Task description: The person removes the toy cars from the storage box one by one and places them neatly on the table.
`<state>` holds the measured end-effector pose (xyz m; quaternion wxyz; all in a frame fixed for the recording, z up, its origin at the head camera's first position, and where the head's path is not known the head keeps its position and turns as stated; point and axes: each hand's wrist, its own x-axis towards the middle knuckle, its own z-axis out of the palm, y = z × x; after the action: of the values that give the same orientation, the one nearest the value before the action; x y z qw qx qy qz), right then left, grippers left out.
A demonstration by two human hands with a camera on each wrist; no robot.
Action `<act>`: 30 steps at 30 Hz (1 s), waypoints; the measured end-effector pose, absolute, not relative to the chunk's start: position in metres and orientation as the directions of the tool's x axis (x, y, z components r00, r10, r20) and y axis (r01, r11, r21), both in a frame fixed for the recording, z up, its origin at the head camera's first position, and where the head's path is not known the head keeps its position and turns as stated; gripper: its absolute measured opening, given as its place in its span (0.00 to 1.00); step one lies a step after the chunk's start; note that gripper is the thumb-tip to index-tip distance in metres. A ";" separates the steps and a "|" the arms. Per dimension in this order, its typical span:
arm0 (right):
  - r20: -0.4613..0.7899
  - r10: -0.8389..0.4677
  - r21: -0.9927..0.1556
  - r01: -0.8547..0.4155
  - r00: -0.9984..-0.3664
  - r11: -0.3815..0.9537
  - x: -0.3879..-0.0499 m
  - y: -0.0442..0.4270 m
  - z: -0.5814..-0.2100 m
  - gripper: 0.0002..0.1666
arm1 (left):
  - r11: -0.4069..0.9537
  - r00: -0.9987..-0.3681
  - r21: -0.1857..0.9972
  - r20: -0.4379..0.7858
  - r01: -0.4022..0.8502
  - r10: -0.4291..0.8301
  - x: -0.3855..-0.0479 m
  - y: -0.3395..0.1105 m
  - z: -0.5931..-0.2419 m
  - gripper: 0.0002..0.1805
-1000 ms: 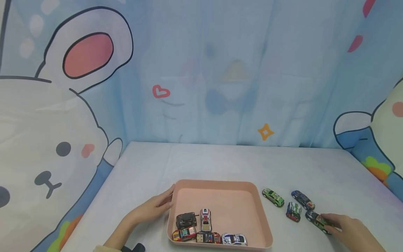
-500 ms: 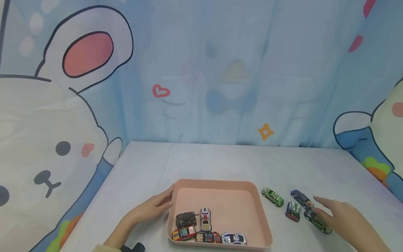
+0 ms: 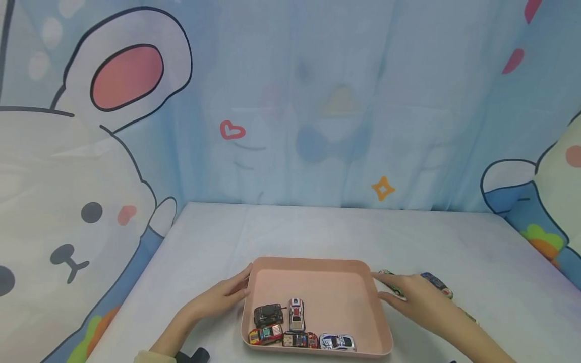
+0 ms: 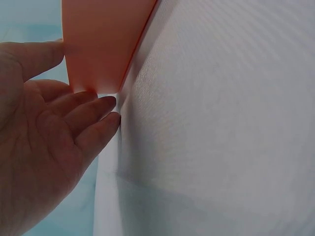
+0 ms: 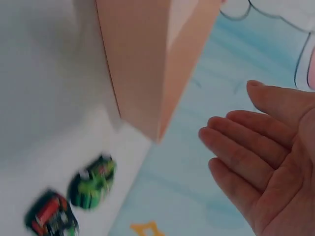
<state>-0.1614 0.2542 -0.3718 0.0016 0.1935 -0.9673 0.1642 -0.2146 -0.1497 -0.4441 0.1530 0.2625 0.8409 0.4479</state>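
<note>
A pink rectangular tray point(image 3: 327, 287) sits near the table's front. Along its front lie a dark toy tank point(image 3: 268, 315) and several toy cars, among them a white-and-red car point(image 3: 296, 314) and a white-and-blue car point(image 3: 337, 343). My left hand point(image 3: 215, 302) touches the tray's left side, fingers extended near the far corner and thumb against the rim. Beside the right side is my right hand point(image 3: 419, 302), fingers extended and holding nothing; the right wrist view shows a gap to the tray. It partly covers a green car point(image 3: 387, 272). Behind it lies a dark blue car point(image 3: 437, 285).
In the right wrist view, a red-and-dark car point(image 5: 51, 214) lies near the green one on the white table point(image 3: 290, 229). A black object point(image 3: 199, 356) stands by my left forearm. A blue patterned curtain point(image 3: 272, 166) hangs behind the table.
My right hand has let go of the dark green car at the right and moved left to the tray's right side. The left hand and the tray have not visibly moved.
</note>
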 end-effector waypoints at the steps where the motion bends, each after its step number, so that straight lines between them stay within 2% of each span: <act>1: 0.077 -0.421 -0.338 -0.421 -0.904 0.842 -0.161 0.249 -0.375 0.24 | 0.465 -0.817 0.832 -0.025 0.302 0.576 -0.215 -0.150 -0.444 0.33; 6: 0.034 -0.553 -0.428 -0.512 -0.833 0.745 -0.158 0.228 -0.388 0.25 | 0.478 -0.827 0.830 -0.035 0.289 0.561 -0.214 -0.149 -0.443 0.33; 10: -0.025 -0.605 -0.423 -0.539 -0.796 0.728 -0.156 0.212 -0.399 0.26 | 0.481 -0.827 0.828 -0.039 0.287 0.560 -0.215 -0.150 -0.443 0.33; 18: -0.203 -0.642 -0.492 -0.490 -0.739 0.719 -0.153 0.197 -0.413 0.37 | 0.466 -0.823 0.837 -0.034 0.287 0.568 -0.214 -0.149 -0.443 0.33; 22: -0.205 -0.669 -0.487 -0.518 -0.715 0.703 -0.154 0.198 -0.417 0.35 | 0.471 -0.823 0.835 -0.039 0.285 0.567 -0.214 -0.149 -0.443 0.34; 30: -0.166 -0.734 -0.503 -0.583 -0.659 0.638 -0.156 0.196 -0.421 0.24 | 0.471 -0.820 0.833 -0.037 0.290 0.570 -0.215 -0.149 -0.444 0.34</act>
<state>-0.1558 0.1961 -0.4211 -0.1809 0.3712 -0.8867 0.2080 -0.2153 -0.1492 -0.4437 0.1572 0.2550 0.8431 0.4465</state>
